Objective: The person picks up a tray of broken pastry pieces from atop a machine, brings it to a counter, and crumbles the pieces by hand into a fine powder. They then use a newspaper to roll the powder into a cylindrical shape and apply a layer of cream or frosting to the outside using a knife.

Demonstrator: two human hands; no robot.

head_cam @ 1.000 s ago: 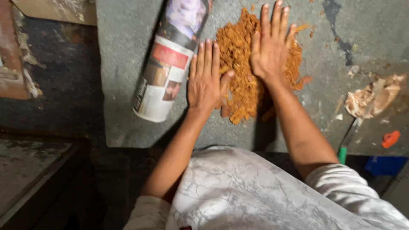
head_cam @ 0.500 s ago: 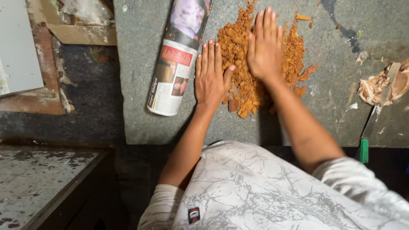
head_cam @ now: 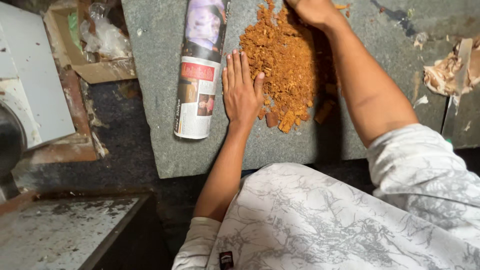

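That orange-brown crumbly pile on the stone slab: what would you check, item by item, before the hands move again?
1. Left hand flat, palm down, at the pile's left edge: ok.
2. Right hand at the pile's far end: mostly out of frame, cannot tell its pose.
3. Crumbly pile wholly on the grey slab: ok, though loose chunks lie near the front.
4. Rolled newspaper apart from the pile: ok, left of the left hand.
5. Scraper with pale paste away from the pile: ok.
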